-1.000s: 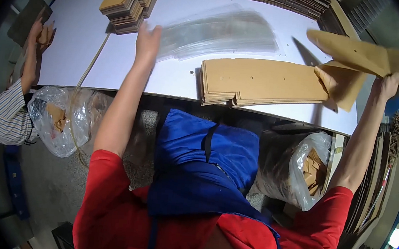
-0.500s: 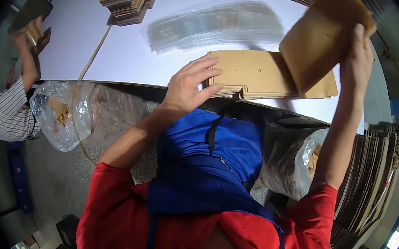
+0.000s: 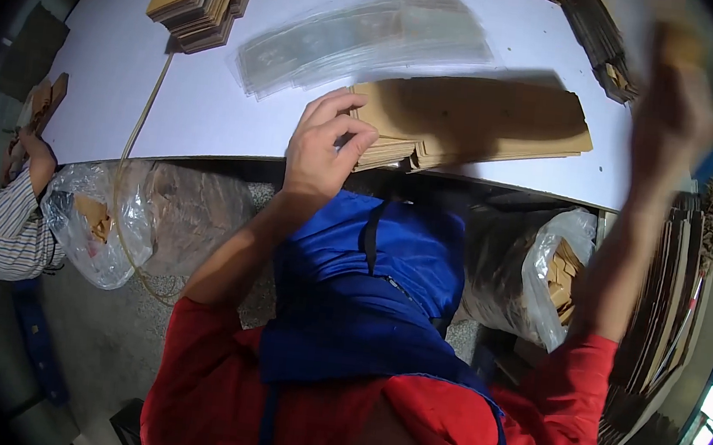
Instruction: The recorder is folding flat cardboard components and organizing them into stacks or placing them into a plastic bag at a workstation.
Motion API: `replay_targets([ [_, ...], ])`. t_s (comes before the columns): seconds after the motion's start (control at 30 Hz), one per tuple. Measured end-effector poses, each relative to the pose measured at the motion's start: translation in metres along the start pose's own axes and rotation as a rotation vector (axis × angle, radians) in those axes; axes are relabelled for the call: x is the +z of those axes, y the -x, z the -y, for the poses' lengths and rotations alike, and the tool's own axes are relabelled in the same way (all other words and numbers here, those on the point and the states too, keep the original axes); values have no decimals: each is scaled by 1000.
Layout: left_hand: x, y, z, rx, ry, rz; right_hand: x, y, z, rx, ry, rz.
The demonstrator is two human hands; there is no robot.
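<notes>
Two hands | left hand point(image 3: 323, 145) fingers curled, resting on near-left end of flat brown cardboard stack point(image 3: 480, 123) at white table point(image 3: 127, 85) edge, long axis left-right | right hand point(image 3: 672, 117) raised, blurred, grip unclear, farther off

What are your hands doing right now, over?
Left hand on the flat cardboard stack, fingers at its edge. Right hand raised, blurred, grip unclear. Clear plastic sleeves lie behind the stack.

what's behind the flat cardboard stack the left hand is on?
Behind the cardboard stack, a spread of clear plastic sleeves lies on the white table. The left hand covers the stack's near-left corner.
</notes>
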State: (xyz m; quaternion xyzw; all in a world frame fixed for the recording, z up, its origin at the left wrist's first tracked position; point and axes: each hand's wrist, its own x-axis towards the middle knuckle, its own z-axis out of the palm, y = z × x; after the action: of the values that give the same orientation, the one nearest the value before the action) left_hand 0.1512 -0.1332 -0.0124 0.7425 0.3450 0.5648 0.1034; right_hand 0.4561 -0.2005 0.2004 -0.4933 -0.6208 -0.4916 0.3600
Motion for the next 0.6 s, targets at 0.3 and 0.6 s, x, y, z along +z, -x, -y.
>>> replay_targets([
  [0.3, 1, -24, -3, 198, -209, -114, 94, 121, 167, -32, -781, 263],
  [0.6, -22, -47, -37, -705, 1091, 122, 74, 80, 133, 955, -1022, 534],
])
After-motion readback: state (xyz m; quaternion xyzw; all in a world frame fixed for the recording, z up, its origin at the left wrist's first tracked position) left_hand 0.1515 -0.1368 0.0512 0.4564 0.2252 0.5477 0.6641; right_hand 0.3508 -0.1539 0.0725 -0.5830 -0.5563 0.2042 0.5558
